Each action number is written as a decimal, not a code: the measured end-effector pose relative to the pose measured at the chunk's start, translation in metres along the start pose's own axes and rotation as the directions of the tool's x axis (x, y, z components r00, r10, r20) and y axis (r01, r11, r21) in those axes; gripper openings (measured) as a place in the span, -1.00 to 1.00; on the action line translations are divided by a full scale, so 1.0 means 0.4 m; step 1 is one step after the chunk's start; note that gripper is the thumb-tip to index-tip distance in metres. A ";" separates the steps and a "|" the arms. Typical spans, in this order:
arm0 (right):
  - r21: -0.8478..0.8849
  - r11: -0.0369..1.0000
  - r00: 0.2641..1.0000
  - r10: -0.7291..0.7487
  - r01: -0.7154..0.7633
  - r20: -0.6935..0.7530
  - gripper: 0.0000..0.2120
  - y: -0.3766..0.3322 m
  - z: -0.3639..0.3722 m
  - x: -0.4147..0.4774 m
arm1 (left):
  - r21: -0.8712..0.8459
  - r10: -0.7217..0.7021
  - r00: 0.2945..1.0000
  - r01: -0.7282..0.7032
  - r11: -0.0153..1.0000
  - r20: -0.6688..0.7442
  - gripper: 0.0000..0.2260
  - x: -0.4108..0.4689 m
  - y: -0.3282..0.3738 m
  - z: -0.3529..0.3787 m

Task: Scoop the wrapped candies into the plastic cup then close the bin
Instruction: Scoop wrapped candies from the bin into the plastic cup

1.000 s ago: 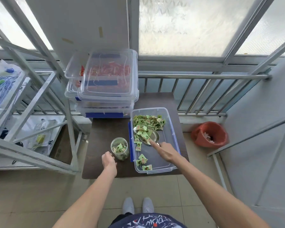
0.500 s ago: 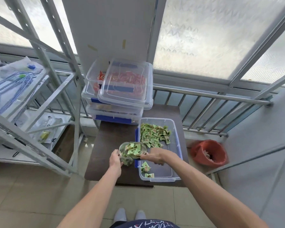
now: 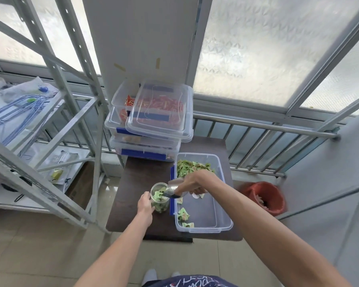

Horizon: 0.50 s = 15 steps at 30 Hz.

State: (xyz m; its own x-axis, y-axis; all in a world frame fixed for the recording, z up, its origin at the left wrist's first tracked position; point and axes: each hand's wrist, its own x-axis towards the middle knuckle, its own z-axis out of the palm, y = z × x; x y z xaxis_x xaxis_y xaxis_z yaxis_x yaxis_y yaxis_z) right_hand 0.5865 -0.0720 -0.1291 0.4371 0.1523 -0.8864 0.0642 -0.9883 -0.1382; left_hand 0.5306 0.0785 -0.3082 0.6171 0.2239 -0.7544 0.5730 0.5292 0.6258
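A clear plastic cup [image 3: 159, 200], partly filled with green wrapped candies, stands on the dark table [image 3: 133, 183] left of an open clear bin [image 3: 207, 226]. My left hand [image 3: 146, 205] grips the cup's side. My right hand [image 3: 192, 184] holds a metal scoop [image 3: 172, 188] tipped over the cup's rim. A pile of green wrapped candies [image 3: 190, 167] lies at the bin's far end, and a few more candies [image 3: 183, 214] lie near its front. The bin's lid [image 3: 160, 110] rests on the stacked bins behind.
Stacked clear bins [image 3: 145, 146] with blue latches stand at the table's back left. A metal shelf rack [image 3: 50, 131] stands to the left. A red bucket [image 3: 263, 196] sits on the floor at right, below a railing [image 3: 257, 125].
My right hand lifted the loaded scoop out of the bin, carried it left and tipped it over the cup. The cup now holds more candies. My left hand stayed on the cup.
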 end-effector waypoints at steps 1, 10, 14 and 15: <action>0.017 1.000 0.999 0.000 0.001 -0.032 -0.73 0.016 -0.003 -0.010 | 0.018 -0.004 1.000 0.004 1.000 -0.016 -0.77 -0.001 -0.003 -0.003; 0.255 0.898 0.932 0.329 -0.359 0.154 -0.55 0.226 0.110 0.092 | 0.368 -0.230 0.970 0.242 0.898 -0.079 -0.71 -0.048 -0.109 0.035; 0.229 0.847 0.857 0.398 -0.480 0.327 -0.55 0.289 0.169 0.143 | 0.439 -0.277 0.960 0.265 0.859 -0.038 -0.70 -0.066 -0.131 0.071; 0.235 0.847 0.860 0.394 -0.477 0.324 -0.60 0.284 0.162 0.140 | 0.427 -0.269 0.963 0.255 0.867 -0.028 -0.70 -0.061 -0.124 0.079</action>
State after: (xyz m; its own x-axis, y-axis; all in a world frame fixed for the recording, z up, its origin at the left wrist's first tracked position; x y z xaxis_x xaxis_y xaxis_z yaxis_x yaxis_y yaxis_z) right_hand 0.5600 -0.1755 -0.2232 0.1101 -0.2573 -0.9600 -0.3647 -0.9090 0.2018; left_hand 0.5039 0.0209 -0.3146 0.4246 0.0960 -0.9003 0.8849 0.1665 0.4351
